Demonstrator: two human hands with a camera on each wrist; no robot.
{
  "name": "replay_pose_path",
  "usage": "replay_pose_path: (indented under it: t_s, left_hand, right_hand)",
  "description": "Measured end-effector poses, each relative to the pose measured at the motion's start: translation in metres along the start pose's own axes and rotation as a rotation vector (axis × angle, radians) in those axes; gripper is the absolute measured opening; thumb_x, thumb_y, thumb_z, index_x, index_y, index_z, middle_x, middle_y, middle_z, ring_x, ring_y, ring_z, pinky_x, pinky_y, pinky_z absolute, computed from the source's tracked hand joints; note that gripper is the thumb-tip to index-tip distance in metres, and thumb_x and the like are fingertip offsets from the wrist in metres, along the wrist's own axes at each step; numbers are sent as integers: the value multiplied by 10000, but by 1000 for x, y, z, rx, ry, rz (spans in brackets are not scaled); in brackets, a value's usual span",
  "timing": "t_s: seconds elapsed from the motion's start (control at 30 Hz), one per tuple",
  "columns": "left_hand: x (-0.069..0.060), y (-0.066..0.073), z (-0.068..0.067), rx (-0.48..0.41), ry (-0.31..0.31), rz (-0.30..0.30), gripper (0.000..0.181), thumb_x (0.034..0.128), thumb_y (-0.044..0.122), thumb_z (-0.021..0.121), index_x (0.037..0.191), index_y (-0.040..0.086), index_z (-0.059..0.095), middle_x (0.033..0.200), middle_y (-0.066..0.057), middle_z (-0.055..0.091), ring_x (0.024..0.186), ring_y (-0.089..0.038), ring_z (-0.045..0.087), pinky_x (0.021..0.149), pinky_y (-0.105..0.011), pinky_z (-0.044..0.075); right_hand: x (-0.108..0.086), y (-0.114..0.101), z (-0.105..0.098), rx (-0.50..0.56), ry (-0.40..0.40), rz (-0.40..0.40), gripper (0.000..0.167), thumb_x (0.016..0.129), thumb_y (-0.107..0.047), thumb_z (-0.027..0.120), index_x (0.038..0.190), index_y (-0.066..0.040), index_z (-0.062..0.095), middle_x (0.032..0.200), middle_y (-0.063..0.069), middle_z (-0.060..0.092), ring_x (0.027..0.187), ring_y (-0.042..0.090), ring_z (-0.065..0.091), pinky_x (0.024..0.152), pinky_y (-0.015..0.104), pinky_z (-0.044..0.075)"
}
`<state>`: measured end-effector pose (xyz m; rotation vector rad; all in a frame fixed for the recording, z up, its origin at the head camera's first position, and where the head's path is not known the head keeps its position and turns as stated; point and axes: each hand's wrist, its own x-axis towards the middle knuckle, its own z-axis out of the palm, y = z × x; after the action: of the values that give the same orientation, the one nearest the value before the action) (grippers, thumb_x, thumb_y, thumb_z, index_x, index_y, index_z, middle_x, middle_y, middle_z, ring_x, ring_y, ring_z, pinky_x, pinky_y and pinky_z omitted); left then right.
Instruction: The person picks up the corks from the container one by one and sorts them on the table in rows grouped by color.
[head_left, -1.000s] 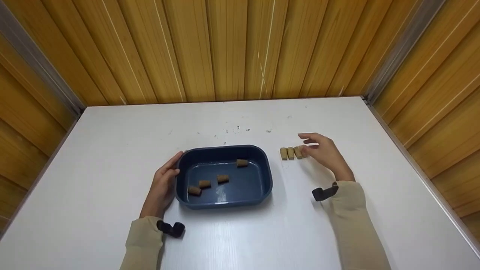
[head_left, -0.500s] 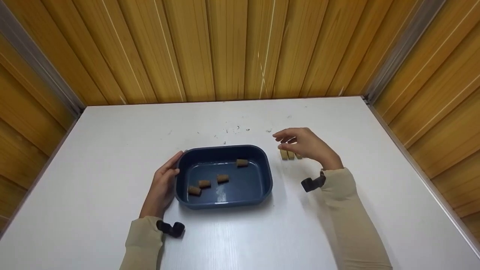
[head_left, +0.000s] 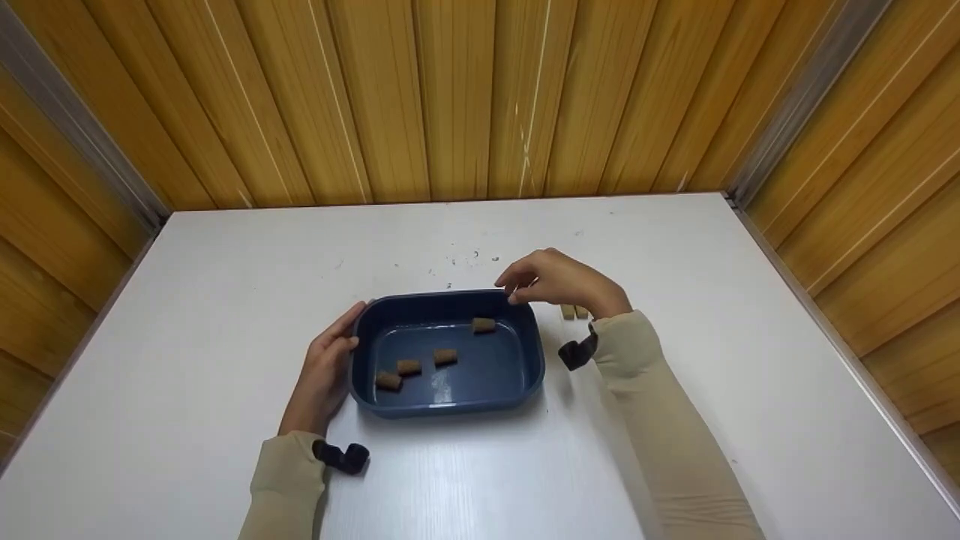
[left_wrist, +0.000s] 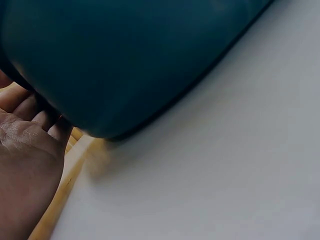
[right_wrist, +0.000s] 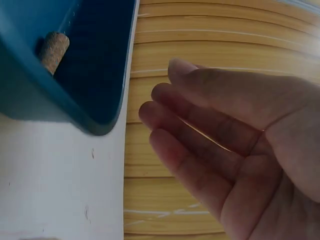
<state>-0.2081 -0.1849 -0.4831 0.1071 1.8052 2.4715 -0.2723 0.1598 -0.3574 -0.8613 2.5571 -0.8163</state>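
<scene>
A dark blue rectangular tub (head_left: 480, 382) stands on the white table with several tapered cork stoppers (head_left: 445, 357) lying loose inside. My left hand (head_left: 324, 371) grips its left side, thumb at the rim and fingers along the outer wall. In the left wrist view, the fingers (left_wrist: 30, 107) bend behind the tub's wall (left_wrist: 125, 65). Over the back right corner of the tub hovers my right hand (head_left: 559, 281), thumb and fingers apart. The right wrist view shows this hand (right_wrist: 240, 135) with relaxed fingers and nothing visible between them; one cork (right_wrist: 54, 51) lies in the tub nearby.
Lighter-looking corks (head_left: 568, 311) stand side by side on the table right of the tub, partly hidden behind the right hand and wrist. Wood-patterned panels (head_left: 450, 105) wall off the table's back and sides. Small dark marks (head_left: 475, 255) dot the tabletop behind the tub.
My right hand has moved left from the right end of the cork row, over the row, to the tub's back right corner. The left hand, tub and corks inside stay put.
</scene>
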Motion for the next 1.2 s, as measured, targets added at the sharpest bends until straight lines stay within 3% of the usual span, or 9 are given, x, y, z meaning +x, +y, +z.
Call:
replay_pose_path:
  t_s: [0.23, 0.63, 0.87, 1.2]
  left_hand:
    - [2, -1, -1, -6, 11, -12, 585, 871, -77, 359, 1453, -17, 367, 1526, -86, 390, 1429, -132, 330, 1173, -256, 249]
    - [0, -1, -1, -30, -13, 1, 586, 875, -73, 370, 1458, -33, 344, 1529, -76, 387, 1454, -154, 276, 1189, -274, 220]
    - [1, -1, -2, -44, -9, -1, 586, 872, -77, 368, 1457, -41, 342, 1525, -77, 394, 1437, -132, 310, 1161, -230, 267]
    - [2, -1, -2, 18, -4, 8, 590, 868, -76, 353, 1457, -41, 343, 1550, -125, 328, 1459, -160, 262, 1194, -273, 199]
  right_hand:
    - [20, -8, 13, -17, -77, 56, 327, 857, -66, 678, 1183, -41, 678, 1095, 118, 714, 1016, 229, 668, 863, 345, 559]
    - [41, -19, 33, -153, -192, 131, 377, 838, -71, 696, 1214, -59, 670, 1094, 101, 722, 978, 194, 679, 871, 340, 549]
    - [44, -20, 40, -217, -220, 156, 395, 831, -72, 707, 1224, -75, 667, 1127, 80, 716, 1058, 191, 657, 917, 348, 531]
    - [48, -22, 47, -197, -228, 123, 355, 807, -13, 709, 1154, -90, 710, 1092, 41, 730, 1036, 145, 664, 887, 312, 543]
